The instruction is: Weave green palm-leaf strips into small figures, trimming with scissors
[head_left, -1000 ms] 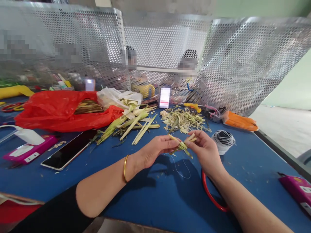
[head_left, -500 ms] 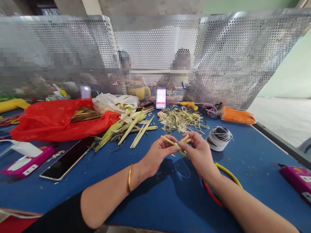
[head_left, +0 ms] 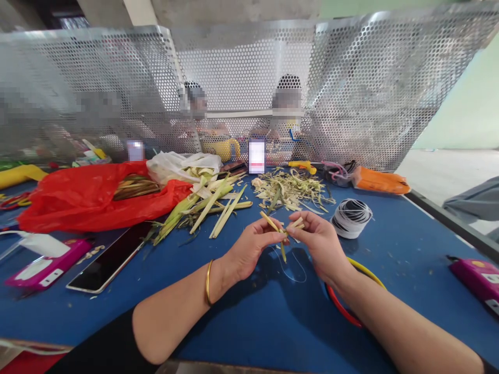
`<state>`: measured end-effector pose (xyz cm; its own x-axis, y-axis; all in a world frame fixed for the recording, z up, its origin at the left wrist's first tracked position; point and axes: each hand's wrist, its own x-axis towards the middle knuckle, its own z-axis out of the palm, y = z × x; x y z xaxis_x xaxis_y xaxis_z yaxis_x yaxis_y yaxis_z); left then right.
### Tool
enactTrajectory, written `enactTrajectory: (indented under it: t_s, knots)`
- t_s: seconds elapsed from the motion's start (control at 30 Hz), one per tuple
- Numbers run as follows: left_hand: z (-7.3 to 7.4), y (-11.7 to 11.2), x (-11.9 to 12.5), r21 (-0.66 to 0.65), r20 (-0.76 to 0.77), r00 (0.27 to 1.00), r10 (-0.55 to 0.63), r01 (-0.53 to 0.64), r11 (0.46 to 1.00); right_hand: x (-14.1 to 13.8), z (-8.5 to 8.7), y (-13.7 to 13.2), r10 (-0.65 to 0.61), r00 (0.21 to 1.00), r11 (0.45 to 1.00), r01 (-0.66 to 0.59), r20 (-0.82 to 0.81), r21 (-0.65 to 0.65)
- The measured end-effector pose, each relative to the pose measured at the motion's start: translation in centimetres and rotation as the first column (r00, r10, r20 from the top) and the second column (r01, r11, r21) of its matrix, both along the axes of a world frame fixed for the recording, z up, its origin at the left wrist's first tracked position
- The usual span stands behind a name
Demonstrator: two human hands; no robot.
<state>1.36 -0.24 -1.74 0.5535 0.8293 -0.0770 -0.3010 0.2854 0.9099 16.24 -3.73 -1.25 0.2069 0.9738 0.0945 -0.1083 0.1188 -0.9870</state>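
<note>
Over the middle of the blue table my left hand (head_left: 255, 244) and my right hand (head_left: 317, 241) meet, fingertips nearly touching. Both pinch a small bundle of folded pale-green leaf strips (head_left: 284, 252); one yellowish end sticks up at the left hand, and paler ends show between the right fingers. A thin clear thread (head_left: 302, 280) loops down below the bundle to the table. The exact fold between the fingertips is hidden. Beyond the hands lies a heap of leaf scraps (head_left: 290, 189); longer leaf strips (head_left: 218, 205) are at its left. A spool of wire or cord (head_left: 351, 218) stands beside my right hand.
At left are a red plastic bag (head_left: 89, 192), a dark phone (head_left: 111, 259) and a purple power strip (head_left: 50, 265). Red-and-yellow-handled scissors (head_left: 346, 306) lie partly under my right forearm. An orange packet (head_left: 380, 181) sits far right. Behind a perforated metal screen (head_left: 241, 67) people sit.
The leaf bundle has turned between my fingers: its lower end now points straight down, and the yellowish end stands steeper. Both hands keep their pinch. A person's grey-clothed leg shows more at right.
</note>
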Motion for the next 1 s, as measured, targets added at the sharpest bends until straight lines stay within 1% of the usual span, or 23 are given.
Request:
enactTrajectory:
  t_s: [0.03,0.1,0.13,0.2,0.23,0.3,0.37,0.5,0.63,0.73,0.8,0.87,0.93,1.0]
  knots:
    - [0.1,0.0,0.0,0.018,-0.013,1.000,0.012,-0.012,1.000,0.2,0.0,0.0,0.013,0.998,1.000,-0.014,0.061,0.015]
    - [0.2,0.0,0.0,0.067,-0.056,0.997,0.055,-0.051,0.996,0.6,0.0,0.1,0.045,0.961,0.996,-0.062,0.271,0.056]
    - [0.2,-0.1,0.0,0.092,-0.083,0.993,0.079,-0.071,0.993,0.9,0.1,0.2,0.048,0.918,0.992,-0.089,0.395,0.085]
    - [0.3,-0.1,-0.1,0.131,-0.138,0.984,0.113,-0.095,0.987,1.4,0.4,0.2,0.037,0.798,0.976,-0.157,0.602,0.149]
    - [0.4,0.0,-0.2,0.145,-0.162,0.979,0.125,-0.102,0.984,1.6,0.6,0.2,0.032,0.741,0.964,-0.199,0.671,0.175]
    - [0.4,0.0,-0.3,0.165,-0.197,0.971,0.134,-0.102,0.981,1.8,1.0,0.1,0.043,0.656,0.938,-0.287,0.754,0.197]
    - [0.5,0.1,-0.5,0.179,-0.223,0.966,0.127,-0.088,0.980,1.9,1.2,0.0,0.061,0.608,0.925,-0.333,0.791,0.185]
    - [0.7,0.3,-0.9,0.188,-0.250,0.967,0.057,-0.009,0.982,2.0,1.2,-0.1,0.051,0.569,0.918,-0.351,0.821,0.186]
    - [0.8,0.6,-1.2,0.139,-0.213,0.977,-0.022,0.053,0.989,2.0,1.2,-0.1,-0.033,0.525,0.897,-0.360,0.851,0.256]
    - [0.7,0.8,-1.3,0.080,-0.203,0.977,-0.067,0.085,0.993,1.9,1.3,-0.1,-0.121,0.447,0.869,-0.384,0.887,0.312]
    - [0.6,0.8,-1.3,0.076,-0.223,0.973,-0.066,0.085,0.993,1.8,1.3,-0.1,-0.184,0.376,0.850,-0.402,0.908,0.339]
    - [0.5,0.9,-1.3,0.105,-0.253,0.966,-0.058,0.087,0.991,1.7,1.2,-0.1,-0.229,0.314,0.842,-0.411,0.921,0.350]
    - [0.6,0.8,-1.3,0.148,-0.286,0.958,-0.036,0.081,0.986,1.7,1.1,-0.1,-0.251,0.277,0.841,-0.412,0.928,0.351]
    - [0.6,0.8,-1.3,0.192,-0.318,0.948,-0.014,0.079,0.978,1.6,1.0,-0.2,-0.255,0.267,0.844,-0.407,0.929,0.349]
